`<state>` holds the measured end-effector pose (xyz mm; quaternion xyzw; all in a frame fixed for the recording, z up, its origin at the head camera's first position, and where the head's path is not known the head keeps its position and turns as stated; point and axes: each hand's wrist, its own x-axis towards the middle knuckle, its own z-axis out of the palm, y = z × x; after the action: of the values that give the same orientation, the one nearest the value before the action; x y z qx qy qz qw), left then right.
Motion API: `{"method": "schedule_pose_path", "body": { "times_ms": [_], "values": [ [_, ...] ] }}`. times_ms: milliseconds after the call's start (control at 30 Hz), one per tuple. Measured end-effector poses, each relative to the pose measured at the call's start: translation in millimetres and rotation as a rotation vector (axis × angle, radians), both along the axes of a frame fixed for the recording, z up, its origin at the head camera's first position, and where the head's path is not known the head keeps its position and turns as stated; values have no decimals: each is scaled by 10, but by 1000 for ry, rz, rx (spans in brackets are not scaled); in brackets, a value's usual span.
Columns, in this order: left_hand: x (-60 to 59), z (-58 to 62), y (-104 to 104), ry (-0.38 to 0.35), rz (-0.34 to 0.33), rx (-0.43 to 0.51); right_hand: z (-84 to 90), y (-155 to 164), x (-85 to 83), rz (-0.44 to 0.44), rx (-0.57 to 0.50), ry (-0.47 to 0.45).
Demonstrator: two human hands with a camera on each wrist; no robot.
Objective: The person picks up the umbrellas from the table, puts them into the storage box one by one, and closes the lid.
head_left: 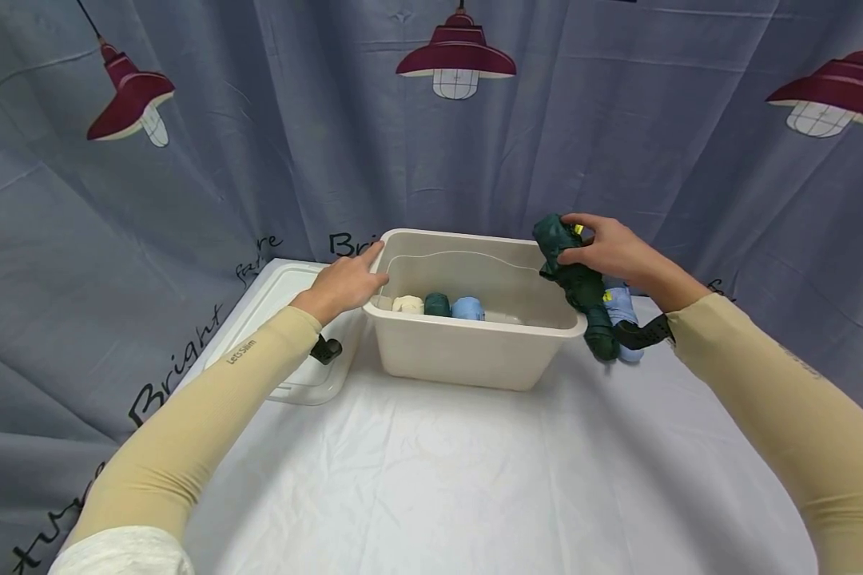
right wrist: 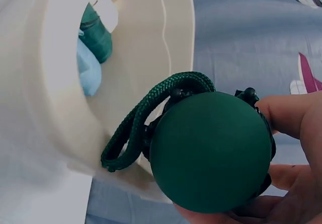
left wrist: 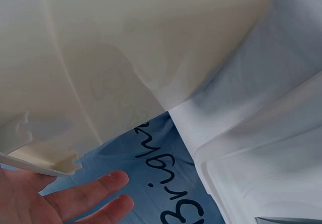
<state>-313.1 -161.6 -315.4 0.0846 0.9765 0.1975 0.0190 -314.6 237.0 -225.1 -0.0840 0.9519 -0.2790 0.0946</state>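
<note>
A beige plastic bin stands on the white-covered table. Inside lie a cream roll, a dark green roll and a light blue roll. My left hand rests on the bin's left rim with straight fingers down the outside of the wall. My right hand grips a folded dark green umbrella over the bin's right rim. In the right wrist view the umbrella's round end fills the frame, its cord loop hanging against the bin wall.
A folded light blue umbrella lies on the table just right of the bin, under the green one. The bin's clear lid lies flat to the left. A blue printed curtain hangs close behind.
</note>
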Motion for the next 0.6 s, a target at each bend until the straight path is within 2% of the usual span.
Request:
{"method": "schedule_pose_path", "body": {
  "times_ms": [333, 600],
  "values": [
    [9, 10, -9, -21, 7, 6, -81, -225, -106, 81, 46, -27],
    [3, -2, 2, -15, 5, 11, -138, -344, -189, 111, 35, -134]
  ]
}}
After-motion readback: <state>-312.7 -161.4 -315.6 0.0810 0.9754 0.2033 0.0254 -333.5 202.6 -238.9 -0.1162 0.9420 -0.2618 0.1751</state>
